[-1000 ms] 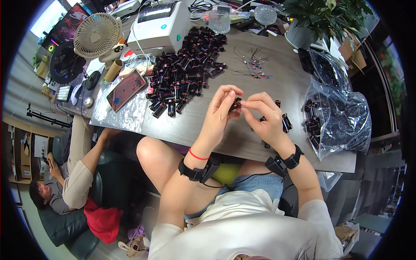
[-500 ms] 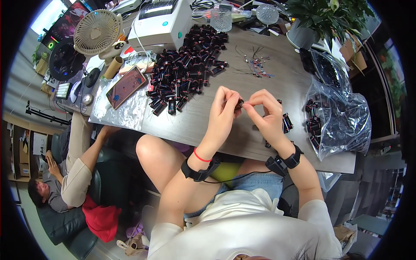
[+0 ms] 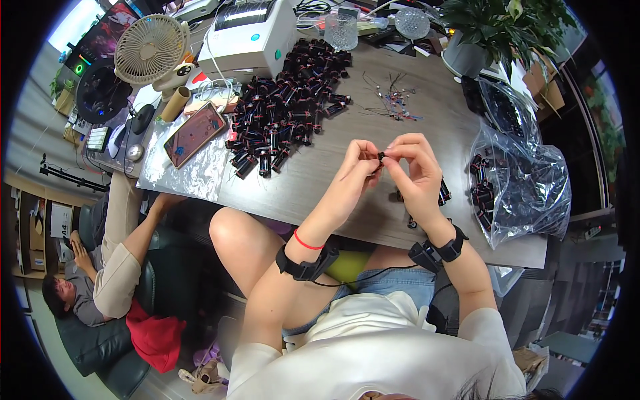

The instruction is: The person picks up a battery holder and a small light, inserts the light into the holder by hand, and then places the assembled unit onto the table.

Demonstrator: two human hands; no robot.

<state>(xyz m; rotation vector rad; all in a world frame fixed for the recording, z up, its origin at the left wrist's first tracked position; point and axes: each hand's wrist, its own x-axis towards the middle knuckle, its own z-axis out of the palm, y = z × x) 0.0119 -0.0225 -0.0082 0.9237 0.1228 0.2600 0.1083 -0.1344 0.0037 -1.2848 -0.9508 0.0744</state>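
Above the grey wooden table (image 3: 333, 180), my left hand (image 3: 360, 167) and my right hand (image 3: 413, 167) meet fingertip to fingertip. Together they pinch one small black part (image 3: 381, 156). A big heap of black cylindrical parts with red bands (image 3: 283, 117) lies on the table to the upper left of my hands. A few more black parts (image 3: 442, 193) lie just behind my right hand. Thin loose wired pieces (image 3: 393, 100) are scattered farther back.
A clear plastic bag with black parts (image 3: 520, 180) sits at the right. A white printer (image 3: 250, 37), a small fan (image 3: 148, 47), a phone (image 3: 193, 133) and a potted plant (image 3: 493, 27) stand at the back. Another person (image 3: 100, 280) reclines in a chair at lower left.
Both hands have shifted slightly and kept working the small black part between the fingertips. The heaps on the table have not moved.
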